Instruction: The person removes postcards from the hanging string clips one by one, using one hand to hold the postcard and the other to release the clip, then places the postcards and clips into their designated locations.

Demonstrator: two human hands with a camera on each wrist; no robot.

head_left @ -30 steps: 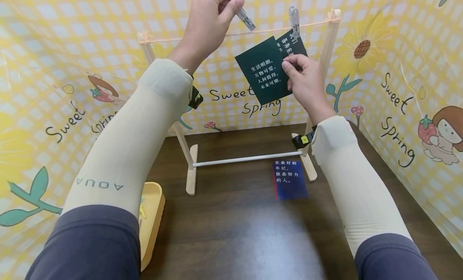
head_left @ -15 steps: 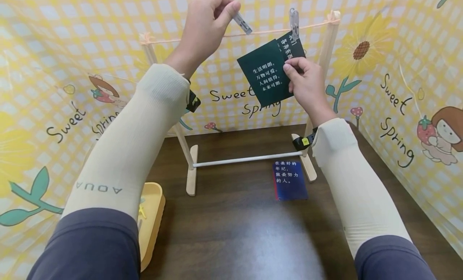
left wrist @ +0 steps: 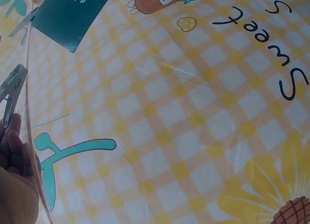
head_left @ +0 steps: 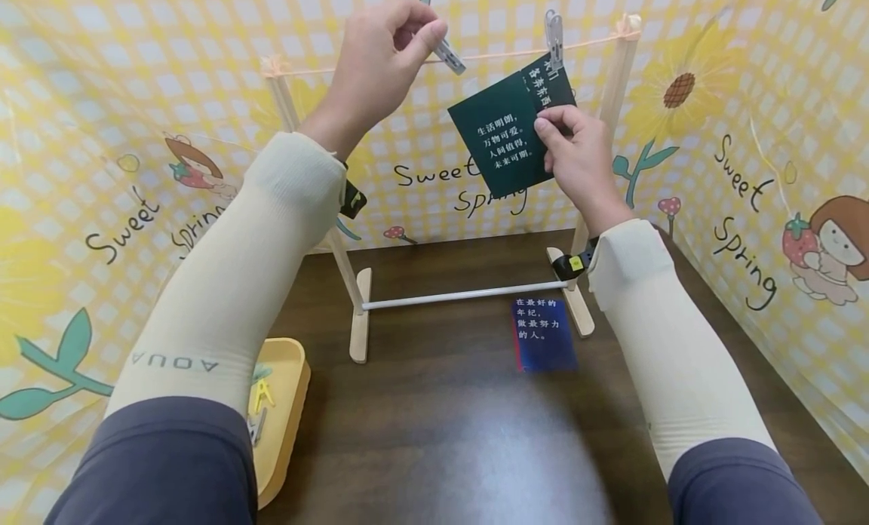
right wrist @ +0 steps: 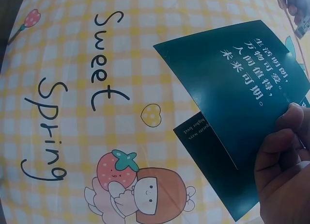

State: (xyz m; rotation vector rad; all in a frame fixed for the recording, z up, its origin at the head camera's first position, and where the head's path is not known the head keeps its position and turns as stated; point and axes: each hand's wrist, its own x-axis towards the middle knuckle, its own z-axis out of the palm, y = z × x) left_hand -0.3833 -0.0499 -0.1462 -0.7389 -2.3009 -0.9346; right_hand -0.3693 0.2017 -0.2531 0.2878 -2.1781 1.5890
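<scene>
My left hand (head_left: 390, 57) pinches a grey clothespin (head_left: 449, 58) between thumb and fingers, close to the pink string (head_left: 505, 55). In the left wrist view the clothespin (left wrist: 14, 88) points up along the string. My right hand (head_left: 577, 151) pinches the right edge of a dark green card (head_left: 492, 136) with white Chinese writing, held tilted below the string. Partly behind it, a second dark green card (head_left: 558, 89) hangs from another grey clothespin (head_left: 554, 42) clipped on the string. The right wrist view shows this rear card (right wrist: 223, 170) overlapped by the front one.
The string runs between two wooden posts (head_left: 614, 87), joined low down by a white rod (head_left: 468, 294). A blue card (head_left: 546, 351) with a red edge beneath lies on the dark table (head_left: 434, 427). A yellow tray (head_left: 288, 427) at left holds clothespins, including a yellow one (head_left: 263, 393).
My left hand with the clothespin has come slightly down and left. The held green card has shifted a little right, covering slightly different parts of the hanging card. More of the tray shows.
</scene>
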